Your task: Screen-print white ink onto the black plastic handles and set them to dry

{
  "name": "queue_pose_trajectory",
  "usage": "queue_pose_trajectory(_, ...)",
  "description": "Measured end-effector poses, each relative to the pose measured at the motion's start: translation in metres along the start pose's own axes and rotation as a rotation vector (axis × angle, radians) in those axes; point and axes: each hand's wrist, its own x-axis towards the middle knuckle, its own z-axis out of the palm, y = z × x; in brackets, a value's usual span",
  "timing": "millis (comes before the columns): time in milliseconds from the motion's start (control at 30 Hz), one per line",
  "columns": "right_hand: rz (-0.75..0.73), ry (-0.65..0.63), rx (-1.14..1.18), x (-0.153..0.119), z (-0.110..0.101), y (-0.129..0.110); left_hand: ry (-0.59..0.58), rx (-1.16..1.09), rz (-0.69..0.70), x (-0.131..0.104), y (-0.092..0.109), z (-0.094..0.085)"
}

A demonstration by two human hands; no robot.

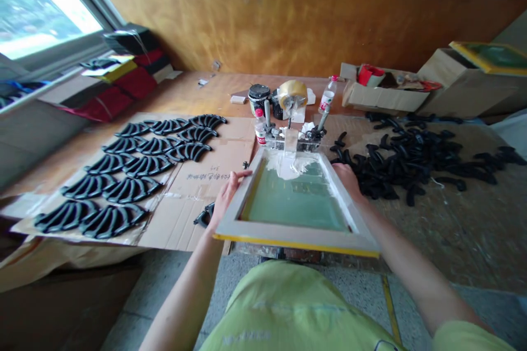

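A framed green screen (296,203) with white paste near its far edge is clamped to a metal fixture (294,142) in front of me. My left hand (225,194) is at the frame's left side, fingers at its edge; whether they grip it is unclear. My right hand (346,178) is at the frame's far right side, partly hidden by it, near the pile of loose black pieces (395,153). A small dark piece (203,215) lies beside my left hand. Black curved pieces (134,189) lie in overlapping rows on cardboard to the left.
Behind the fixture stand a dark tub (259,100), a tape roll (293,94) and a bottle (328,95). Another bottle (260,127) is at its left. An open carton (385,96) sits back right, and red and black boxes (135,85) stand back left.
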Motion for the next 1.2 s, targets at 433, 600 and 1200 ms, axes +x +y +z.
queue_pose_trajectory(433, -0.231, -0.213, -0.138, 0.090, 0.024, -0.102, -0.067, 0.039, -0.222, -0.003, -0.117, -0.004)
queue_pose_trajectory(600, -0.461, -0.306, -0.151, 0.036, 0.013, -0.098, -0.057, 0.051, -0.226, -0.004, -0.123, -0.005)
queue_pose_trajectory(1200, -0.443, -0.214, 0.041, 0.046, 0.001, -0.096, -0.042, -0.012, -0.238, -0.013, -0.091, 0.000)
